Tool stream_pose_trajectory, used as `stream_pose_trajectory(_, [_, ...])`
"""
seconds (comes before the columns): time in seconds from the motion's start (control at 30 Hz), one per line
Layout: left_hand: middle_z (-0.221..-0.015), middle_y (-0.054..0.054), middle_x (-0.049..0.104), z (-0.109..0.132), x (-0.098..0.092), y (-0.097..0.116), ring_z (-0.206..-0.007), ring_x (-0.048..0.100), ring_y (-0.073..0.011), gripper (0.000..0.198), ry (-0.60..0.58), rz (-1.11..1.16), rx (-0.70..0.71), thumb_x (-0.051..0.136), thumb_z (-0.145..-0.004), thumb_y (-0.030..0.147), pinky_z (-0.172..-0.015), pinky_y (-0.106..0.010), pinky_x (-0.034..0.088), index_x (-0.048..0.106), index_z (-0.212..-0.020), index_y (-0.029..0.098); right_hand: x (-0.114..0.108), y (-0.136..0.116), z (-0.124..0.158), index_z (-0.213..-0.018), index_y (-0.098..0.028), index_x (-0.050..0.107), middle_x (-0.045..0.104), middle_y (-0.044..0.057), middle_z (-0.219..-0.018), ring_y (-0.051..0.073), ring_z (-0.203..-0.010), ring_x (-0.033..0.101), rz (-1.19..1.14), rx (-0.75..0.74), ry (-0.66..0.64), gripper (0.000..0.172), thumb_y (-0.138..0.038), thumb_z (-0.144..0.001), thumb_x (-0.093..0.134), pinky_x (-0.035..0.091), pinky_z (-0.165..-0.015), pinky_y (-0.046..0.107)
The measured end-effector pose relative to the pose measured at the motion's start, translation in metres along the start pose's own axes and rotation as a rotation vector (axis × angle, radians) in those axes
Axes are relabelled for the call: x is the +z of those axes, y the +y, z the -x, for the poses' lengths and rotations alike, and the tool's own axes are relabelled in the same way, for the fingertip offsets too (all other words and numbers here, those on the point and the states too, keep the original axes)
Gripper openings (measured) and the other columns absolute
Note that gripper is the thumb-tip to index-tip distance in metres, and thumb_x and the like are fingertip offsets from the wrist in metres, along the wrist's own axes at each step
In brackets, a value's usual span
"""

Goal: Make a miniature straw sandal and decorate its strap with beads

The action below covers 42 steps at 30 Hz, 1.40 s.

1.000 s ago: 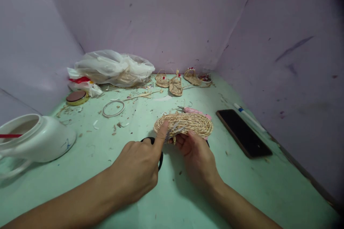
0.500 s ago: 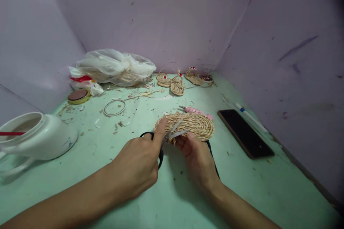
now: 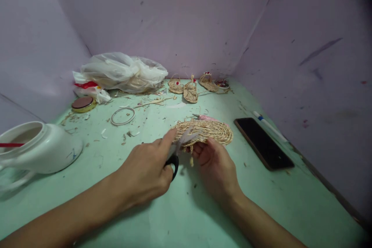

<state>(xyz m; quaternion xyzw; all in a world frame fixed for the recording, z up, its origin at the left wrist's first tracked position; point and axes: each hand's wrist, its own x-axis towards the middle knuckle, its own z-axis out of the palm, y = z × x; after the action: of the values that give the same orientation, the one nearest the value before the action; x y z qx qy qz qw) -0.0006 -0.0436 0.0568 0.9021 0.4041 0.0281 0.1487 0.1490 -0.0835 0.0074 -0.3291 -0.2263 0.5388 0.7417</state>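
The coiled straw oval (image 3: 216,131) is in the right hand (image 3: 219,168), whose fingers pinch its near edge. The left hand (image 3: 145,170) has its fingers wrapped on scissors (image 3: 183,139); the blades (a little blurred) cross over the oval, left of the right fingers. Beyond these fingers lies a pink-handled tool (image 3: 205,117); to their right, a phone (image 3: 264,143).

the scissor blades (image 3: 185,138) blur; white pot (image 3: 59,149) cut off left; pink tool (image 3: 205,117) partly hidden.
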Motion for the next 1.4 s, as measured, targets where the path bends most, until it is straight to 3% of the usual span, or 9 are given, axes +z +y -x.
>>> stream_pose_trajectory(0.1, [-0.091,-0.005,0.067,-0.004,-0.011,-0.009,-0.075,0.062,-0.0202,0.049,0.198,0.078,-0.097,0.045,-0.077,0.027,-0.064,-0.029,0.045,0.042,-0.126,0.021,0.0,-0.005,-0.004,-0.091,-0.019,0.066,0.07,0.0,-0.073,0.016,-0.066,0.063,-0.069,0.039,0.084,0.023,-0.026,-0.071,0.061,0.05,-0.06,0.026])
stream_pose_trajectory(0.2, [-0.077,0.0,0.064,-0.006,-0.021,-0.016,-0.066,0.059,-0.017,0.035,0.264,0.097,-0.134,0.048,-0.077,0.03,-0.059,-0.027,0.042,0.052,-0.111,0.022,-0.002,-0.009,-0.008,-0.09,-0.019,0.065,0.069,-0.001,-0.072,0.014,-0.065,0.061,-0.066,0.063,0.116,0.022,-0.022,-0.068,0.065,0.049,-0.059,0.024])
stream_pose_trajectory(0.4, [-0.071,0.001,0.062,-0.005,-0.026,-0.018,-0.063,0.057,-0.0155,0.029,0.175,0.0,0.049,0.051,-0.075,0.033,-0.061,-0.027,0.041,0.057,-0.1,0.021,-0.009,-0.012,-0.013,-0.089,-0.017,0.065,0.07,0.0,-0.079,0.015,-0.074,0.062,0.026,0.031,0.119,0.021,-0.021,-0.068,0.066,0.048,-0.068,0.025])
stream_pose_trajectory(0.7, [-0.084,-0.01,0.067,-0.004,-0.015,-0.014,-0.078,0.062,-0.0272,0.046,-0.03,-0.28,0.265,0.044,-0.069,0.024,-0.063,-0.038,0.046,0.055,-0.113,0.016,-0.008,-0.015,-0.014,-0.079,-0.015,0.066,0.071,0.002,-0.079,0.019,-0.077,0.064,0.092,0.047,0.08,0.012,-0.025,-0.074,0.062,0.049,-0.069,0.029])
stream_pose_trajectory(0.97, [-0.083,-0.009,0.067,-0.002,-0.015,-0.009,-0.077,0.064,-0.0273,0.04,-0.14,-0.357,0.209,0.043,-0.07,0.023,-0.064,-0.039,0.047,0.053,-0.108,0.016,-0.008,-0.01,-0.014,-0.083,-0.019,0.066,0.072,0.002,-0.09,0.023,-0.1,0.06,-0.008,0.065,0.006,0.016,-0.03,-0.072,0.066,0.045,-0.089,0.037])
stream_pose_trajectory(1.4, [-0.08,-0.008,0.067,-0.003,-0.019,-0.015,-0.069,0.065,-0.0281,0.041,-0.214,-0.42,0.258,0.043,-0.069,0.018,-0.056,-0.037,0.045,0.052,-0.109,0.018,-0.004,-0.008,-0.013,-0.084,-0.017,0.068,0.072,0.005,-0.088,0.024,-0.096,0.062,0.037,0.09,0.037,0.023,-0.036,-0.07,0.066,0.047,-0.083,0.035])
